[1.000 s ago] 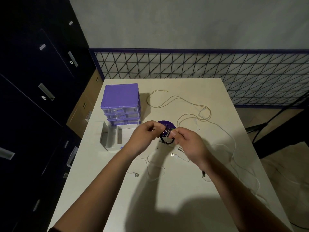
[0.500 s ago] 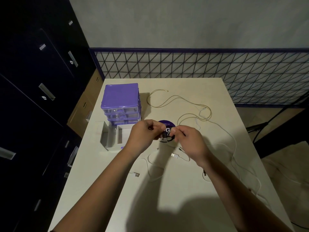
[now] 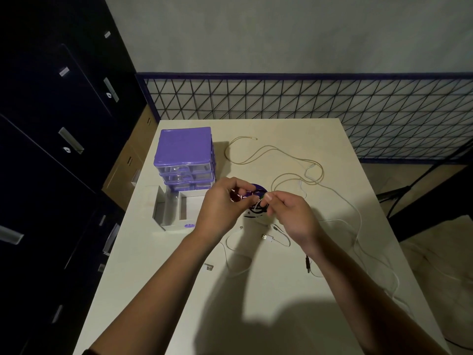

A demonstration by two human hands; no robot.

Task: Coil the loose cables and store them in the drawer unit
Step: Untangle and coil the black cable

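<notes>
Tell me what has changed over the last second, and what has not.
Little has changed. Both hands remain together above the purple disc, the left hand and right hand still pinching a small coil of cable; the fingers have only shifted slightly as they work it. The drawer unit, its pulled-out drawer and the loose cables on the table lie as before.

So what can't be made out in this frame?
Head view only:
- What the left hand and right hand pinch: fingers cover the small coil.
- Purple disc: mostly behind the hands, print unreadable.
- Drawer unit: contents too dim.
- White cable: runs off the table edge, end hidden by the right arm.
</notes>
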